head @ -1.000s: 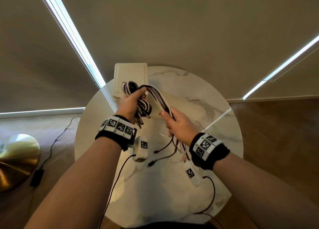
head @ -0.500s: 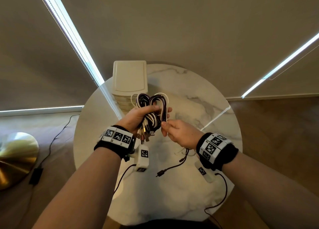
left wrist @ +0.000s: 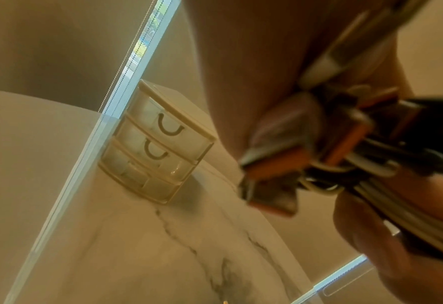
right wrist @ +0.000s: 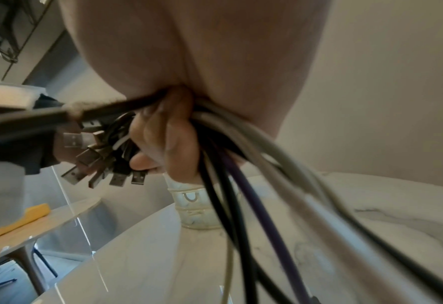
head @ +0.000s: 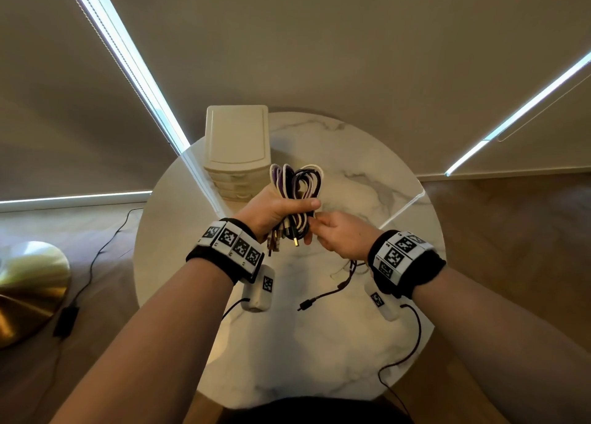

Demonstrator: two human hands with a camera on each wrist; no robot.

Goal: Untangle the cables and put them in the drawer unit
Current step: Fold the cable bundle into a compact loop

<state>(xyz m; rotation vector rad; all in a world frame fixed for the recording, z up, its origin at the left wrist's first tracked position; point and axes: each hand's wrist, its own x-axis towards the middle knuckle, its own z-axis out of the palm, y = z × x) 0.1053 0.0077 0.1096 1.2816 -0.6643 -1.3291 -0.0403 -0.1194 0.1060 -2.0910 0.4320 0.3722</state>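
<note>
Lowered, both hands, left hand (head: 275, 211) & right hand (head: 340, 236), grip cables (head: 295, 184) over marble table (head: 367, 343).

A round white marble-patterned table (head: 367, 343) is seen, on which a cream plastic three-drawer unit (head: 236, 142) is set at its far left edge and a thin black cable end (head: 323, 295) is laid.

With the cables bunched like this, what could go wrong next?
All three drawers of the drawer unit look closed, and both the left hand and right hand grip the cable bundle, so opening one may loosen it. A loose black cable end trails on the table and might snag.
</note>
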